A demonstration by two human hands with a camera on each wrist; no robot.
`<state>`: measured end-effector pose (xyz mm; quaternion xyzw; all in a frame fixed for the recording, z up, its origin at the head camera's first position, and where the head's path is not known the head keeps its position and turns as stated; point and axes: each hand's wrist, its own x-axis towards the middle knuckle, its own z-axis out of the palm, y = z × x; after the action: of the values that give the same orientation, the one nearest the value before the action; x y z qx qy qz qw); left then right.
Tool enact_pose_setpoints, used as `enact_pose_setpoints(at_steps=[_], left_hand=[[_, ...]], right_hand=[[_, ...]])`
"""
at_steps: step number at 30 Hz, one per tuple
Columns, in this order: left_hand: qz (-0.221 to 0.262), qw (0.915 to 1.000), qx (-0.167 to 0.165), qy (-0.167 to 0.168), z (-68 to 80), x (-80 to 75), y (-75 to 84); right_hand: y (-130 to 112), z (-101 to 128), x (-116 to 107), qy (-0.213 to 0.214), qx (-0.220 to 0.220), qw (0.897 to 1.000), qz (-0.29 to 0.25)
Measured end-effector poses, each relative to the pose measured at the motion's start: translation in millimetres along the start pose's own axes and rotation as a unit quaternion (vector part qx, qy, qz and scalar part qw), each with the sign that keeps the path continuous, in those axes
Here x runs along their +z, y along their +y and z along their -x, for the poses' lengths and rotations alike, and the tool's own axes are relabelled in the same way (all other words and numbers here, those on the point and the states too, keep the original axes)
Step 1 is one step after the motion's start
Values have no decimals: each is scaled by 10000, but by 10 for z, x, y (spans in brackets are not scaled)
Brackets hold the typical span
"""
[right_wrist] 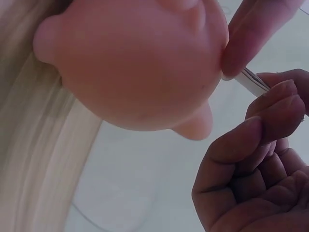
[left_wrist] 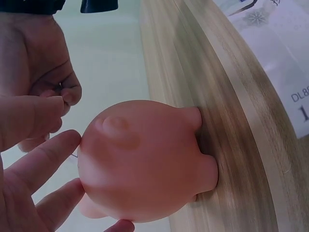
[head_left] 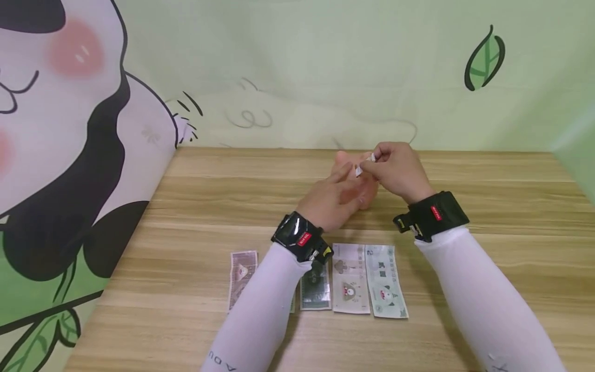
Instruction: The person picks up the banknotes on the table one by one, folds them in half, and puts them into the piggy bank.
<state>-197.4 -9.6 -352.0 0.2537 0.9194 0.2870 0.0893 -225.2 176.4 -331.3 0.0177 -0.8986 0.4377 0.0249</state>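
Observation:
A pink piggy bank (head_left: 371,192) stands on the table near the wall, its rounded body and stubby feet plain in the left wrist view. My left hand (head_left: 327,202) rests on it with fingers spread and fairly straight, fingertips (left_wrist: 72,140) touching its top and side. My right hand (head_left: 401,169) pinches a small, tightly folded paper (right_wrist: 253,83) between thumb and fingers. The paper's lower end meets the top of the piggy bank, beside a left fingertip. That fingertip hides whether the end is inside a slot.
Play banknotes lie in a row nearer me: a green one (head_left: 387,289), a pale brown one (head_left: 351,279), a dark green one (head_left: 316,294) and a pinkish one (head_left: 241,268). My left sleeve (head_left: 255,310) covers part of the row. A printed cloth wall (head_left: 297,77) borders the wooden table (head_left: 511,217).

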Motion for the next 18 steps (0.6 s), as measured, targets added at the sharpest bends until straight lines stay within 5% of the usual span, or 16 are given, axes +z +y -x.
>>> enact_pose_setpoints(at_steps=[9, 18], left_hand=[[-80, 9999, 87, -88, 5, 4, -10], [28, 10000, 9, 86, 8, -2, -5]], right_hand=[[-16, -10, 123, -121, 4, 9998, 170], [-14, 8, 33, 187, 151, 9990, -382]])
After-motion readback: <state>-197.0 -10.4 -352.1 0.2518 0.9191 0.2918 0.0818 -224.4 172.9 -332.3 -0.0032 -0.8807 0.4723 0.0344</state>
